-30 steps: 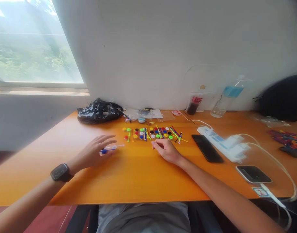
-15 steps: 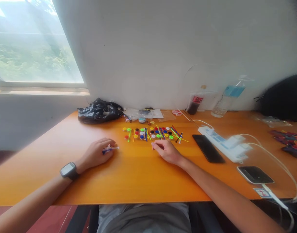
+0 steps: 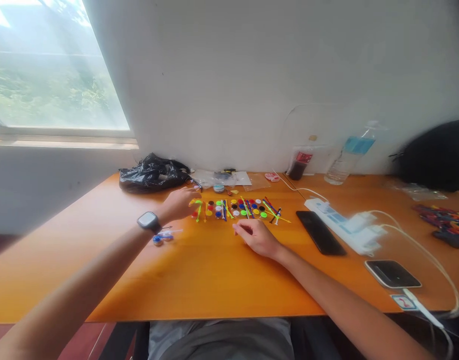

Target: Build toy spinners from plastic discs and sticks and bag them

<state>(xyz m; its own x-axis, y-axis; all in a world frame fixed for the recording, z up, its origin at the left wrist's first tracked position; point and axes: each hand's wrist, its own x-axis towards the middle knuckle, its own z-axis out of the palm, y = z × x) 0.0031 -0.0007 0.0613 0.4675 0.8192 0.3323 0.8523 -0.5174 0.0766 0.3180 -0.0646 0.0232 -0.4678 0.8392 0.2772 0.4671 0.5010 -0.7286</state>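
Small coloured discs (image 3: 234,207) stand in rows mid-table, with thin coloured arrow-shaped sticks (image 3: 225,210) lying among them. Over the left end of the rows reaches my left hand (image 3: 180,202), its fingers stretched forward beside a yellow and a green disc; it wears a watch (image 3: 148,220). Just below that wrist, a small group of blue and white discs (image 3: 158,240) with slim sticks lies on the wood. My right hand (image 3: 258,237) rests on the table in front of the rows, fingers curled in; whatever they hold, if anything, is hidden.
A black plastic bag (image 3: 152,172) lies at the back left. To the right are a phone (image 3: 320,232), a white power strip (image 3: 338,222) with cables, another device (image 3: 393,273), a cola bottle (image 3: 300,165) and a water bottle (image 3: 349,155). A colourful pile (image 3: 447,222) sits far right.
My left hand has moved forward and right to the end of the disc rows, leaving the blue and white discs and sticks uncovered on the table. My right hand stays put.
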